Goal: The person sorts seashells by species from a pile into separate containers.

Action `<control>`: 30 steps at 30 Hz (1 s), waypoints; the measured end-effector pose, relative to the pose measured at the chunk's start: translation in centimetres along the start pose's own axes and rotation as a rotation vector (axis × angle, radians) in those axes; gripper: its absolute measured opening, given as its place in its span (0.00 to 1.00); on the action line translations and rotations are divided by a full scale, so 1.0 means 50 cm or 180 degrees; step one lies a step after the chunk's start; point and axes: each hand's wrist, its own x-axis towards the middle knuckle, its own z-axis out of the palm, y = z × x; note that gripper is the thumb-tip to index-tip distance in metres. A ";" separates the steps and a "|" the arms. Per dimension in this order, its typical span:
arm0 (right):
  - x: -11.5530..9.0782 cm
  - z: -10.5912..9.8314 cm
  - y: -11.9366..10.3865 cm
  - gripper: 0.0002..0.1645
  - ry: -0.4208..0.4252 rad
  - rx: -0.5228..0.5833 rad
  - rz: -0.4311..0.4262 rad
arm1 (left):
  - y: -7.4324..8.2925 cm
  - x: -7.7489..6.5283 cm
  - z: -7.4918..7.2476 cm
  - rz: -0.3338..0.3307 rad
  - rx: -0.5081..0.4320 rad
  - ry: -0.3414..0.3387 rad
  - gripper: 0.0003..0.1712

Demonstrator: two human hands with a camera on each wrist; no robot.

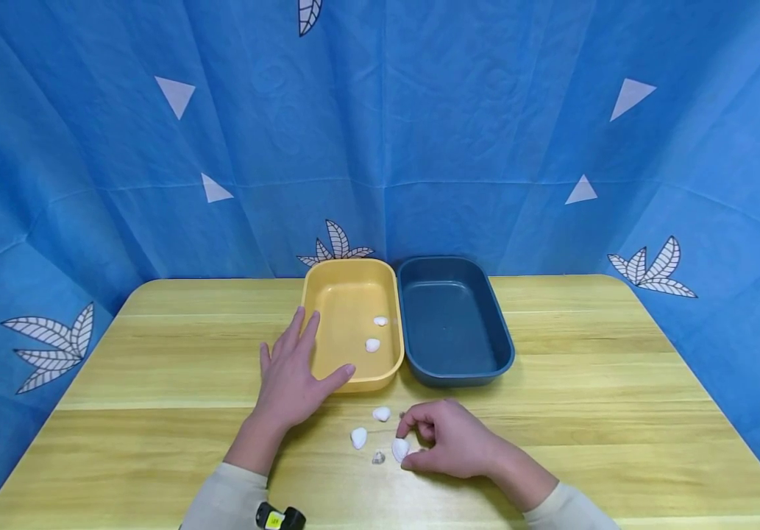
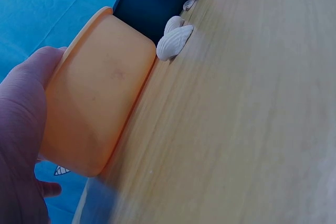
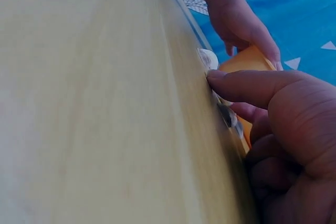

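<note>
My left hand [image 1: 290, 384] rests against the near left corner of a yellow plastic bin [image 1: 353, 383], fingers straight and spread, thumb at the front rim. Two white seashells lie inside the bin, one [image 1: 372, 344] nearer than the other [image 1: 380, 321]. In front of the bins my right hand [image 1: 452, 440] pinches a white seashell [image 1: 400, 449] between thumb and index finger, low over the table. Left of it lie a white seashell [image 1: 358, 438] and another seashell [image 1: 382, 414]. A small greyish shell [image 1: 378, 458] is beside them. Something small is partly hidden by the right index finger.
A dark blue bin [image 1: 455, 379] stands right beside the yellow one, with nothing seen in it. Both are on a wooden table [image 1: 618, 412]. A blue patterned curtain [image 1: 446, 132] hangs behind the far edge. A dark device [image 1: 280, 517] sits at my left sleeve.
</note>
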 end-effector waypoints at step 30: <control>-0.005 -0.035 -0.035 0.11 0.0022 0.0444 -0.0002 | 0.001 0.001 -0.002 -0.0021 0.0024 -0.0033 0.62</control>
